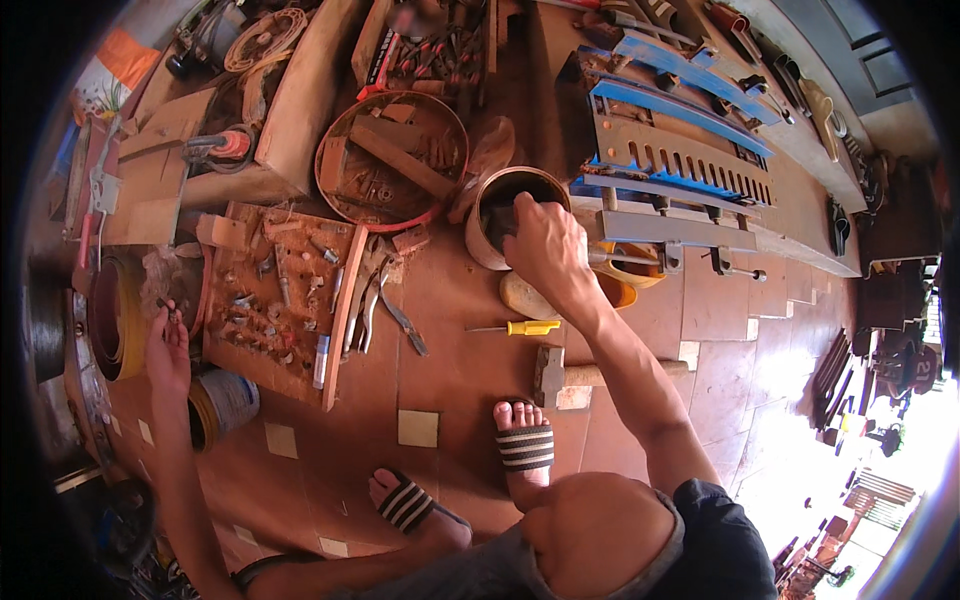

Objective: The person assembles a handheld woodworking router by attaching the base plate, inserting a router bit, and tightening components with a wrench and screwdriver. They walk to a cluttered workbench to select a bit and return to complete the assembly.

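Note:
My right hand (pixel 548 245) is closed at the rim of a round tin (pixel 487 238), its curled fingers dipping into the dark inside. What they grip, if anything, is hidden. Far to the left, my left hand (pixel 170 350) pinches a small dark piece (pixel 167 304) in its fingertips, too small to name. Beside that hand lies a wooden board (pixel 245 345) strewn with small metal parts, with a marker (pixel 321 362) along its right edge. Pliers (pixel 370 308) rest between the board and the tin.
A yellow-handled screwdriver (pixel 532 328) and a hammer (pixel 549 375) lie on the tiled floor before my feet. Behind stand a round tray of scraps (pixel 462 135) and blue metal clamps (pixel 680 105). A paint can (pixel 232 395) lies below the left-hand board.

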The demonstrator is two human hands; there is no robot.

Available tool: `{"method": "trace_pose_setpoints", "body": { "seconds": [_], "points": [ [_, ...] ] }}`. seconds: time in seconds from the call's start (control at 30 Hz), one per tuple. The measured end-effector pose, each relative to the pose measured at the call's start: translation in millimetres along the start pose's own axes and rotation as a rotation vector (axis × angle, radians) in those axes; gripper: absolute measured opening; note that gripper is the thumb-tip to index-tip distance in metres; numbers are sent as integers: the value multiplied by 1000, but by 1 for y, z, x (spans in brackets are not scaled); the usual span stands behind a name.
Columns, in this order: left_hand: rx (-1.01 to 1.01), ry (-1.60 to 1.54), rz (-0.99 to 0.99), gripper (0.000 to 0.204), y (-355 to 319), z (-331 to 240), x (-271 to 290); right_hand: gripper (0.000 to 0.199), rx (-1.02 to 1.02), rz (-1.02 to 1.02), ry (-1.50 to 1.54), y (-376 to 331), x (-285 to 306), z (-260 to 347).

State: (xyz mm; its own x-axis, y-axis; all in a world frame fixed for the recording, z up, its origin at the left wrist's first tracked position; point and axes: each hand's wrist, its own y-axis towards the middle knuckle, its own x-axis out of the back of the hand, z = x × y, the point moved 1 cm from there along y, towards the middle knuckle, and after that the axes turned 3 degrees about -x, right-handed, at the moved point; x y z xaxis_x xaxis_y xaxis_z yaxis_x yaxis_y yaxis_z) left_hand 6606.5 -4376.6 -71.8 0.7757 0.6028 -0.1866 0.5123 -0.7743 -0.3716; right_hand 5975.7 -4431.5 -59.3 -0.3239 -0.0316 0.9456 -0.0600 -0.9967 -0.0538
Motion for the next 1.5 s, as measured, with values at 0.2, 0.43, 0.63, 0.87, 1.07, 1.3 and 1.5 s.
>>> {"method": "trace_pose_setpoints", "body": {
  "seconds": [0.2,0.43,0.63,0.87,1.07,1.3,1.5],
  "points": [
    [14,-2,1,25,1,6,-1,27,-80,-115,120,5,63,-11],
    [47,-24,45,26,5,19,-9,32,-124,-62,234,8,107,-31],
    [83,-55,48,19,4,30,-34,28,-138,41,232,25,96,-29],
    [86,-31,68,16,-2,35,-55,16,32,88,261,36,49,-16],
    [77,-55,140,13,-9,35,-56,19,242,396,-643,37,5,-1],
    [32,-52,168,5,-43,22,-85,24,155,472,-728,45,-32,-2],
    [26,-56,218,4,-75,17,-97,21,171,334,-674,41,-38,-8]
  ]
}}
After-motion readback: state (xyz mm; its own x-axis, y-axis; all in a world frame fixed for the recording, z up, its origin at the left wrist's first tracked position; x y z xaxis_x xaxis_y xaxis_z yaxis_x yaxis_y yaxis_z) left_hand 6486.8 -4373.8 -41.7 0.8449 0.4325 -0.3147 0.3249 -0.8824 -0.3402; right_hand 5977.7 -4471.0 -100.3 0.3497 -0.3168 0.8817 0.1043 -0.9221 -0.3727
